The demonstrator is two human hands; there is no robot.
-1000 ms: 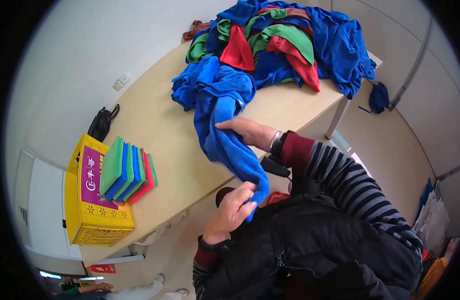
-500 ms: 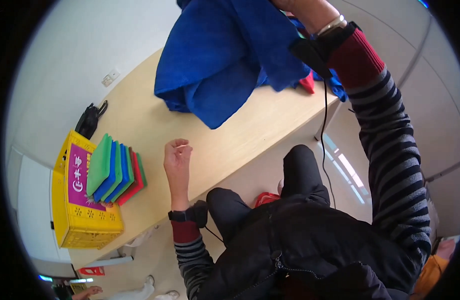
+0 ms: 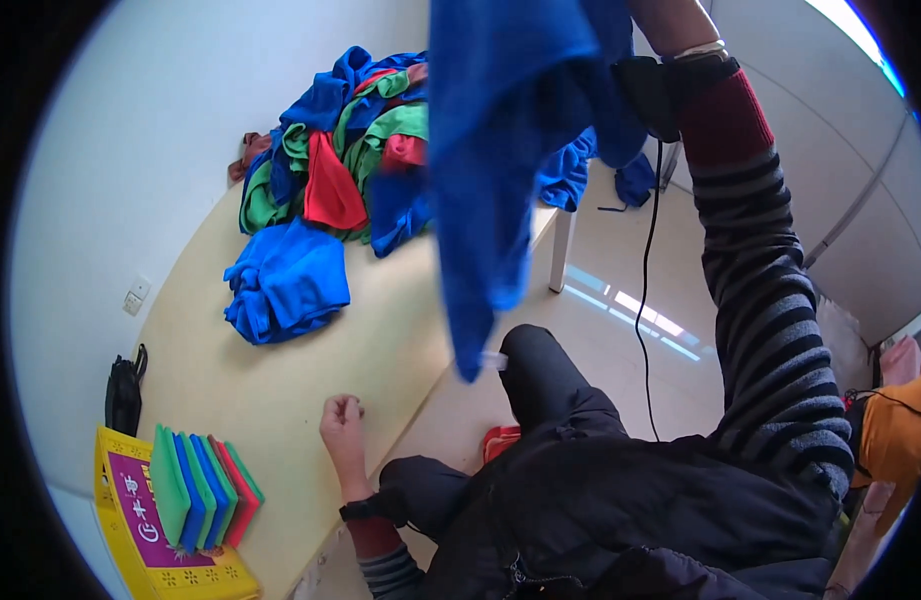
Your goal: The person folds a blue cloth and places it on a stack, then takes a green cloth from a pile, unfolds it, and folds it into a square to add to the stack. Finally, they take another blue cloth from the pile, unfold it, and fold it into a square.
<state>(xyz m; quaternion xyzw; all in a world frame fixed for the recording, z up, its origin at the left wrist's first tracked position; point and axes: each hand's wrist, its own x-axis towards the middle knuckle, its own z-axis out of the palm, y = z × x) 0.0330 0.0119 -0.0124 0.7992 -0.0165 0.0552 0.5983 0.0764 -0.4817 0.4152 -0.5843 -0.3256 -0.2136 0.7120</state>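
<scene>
A blue cloth hangs long and loose from my raised right hand, its lower tip past the table's front edge. The fingers of that hand are cut off by the upper edge of the view. Over the table near its front edge is my left hand, fingers curled in with nothing seen in them. Farther back on the table lies a crumpled blue cloth. Behind it rises a heap of blue, green and red cloths, partly covered by the hanging one.
At the left, a row of folded green, blue and red cloths stands by a yellow box. A black pouch lies by the wall. A black cable runs down from my right wrist. Another blue cloth is beyond the table's right end.
The blue cloth has swung to the right and up with my right hand, uncovering the heap and the crumpled blue cloth. My left hand's fingers have curled in. The view has shifted.
</scene>
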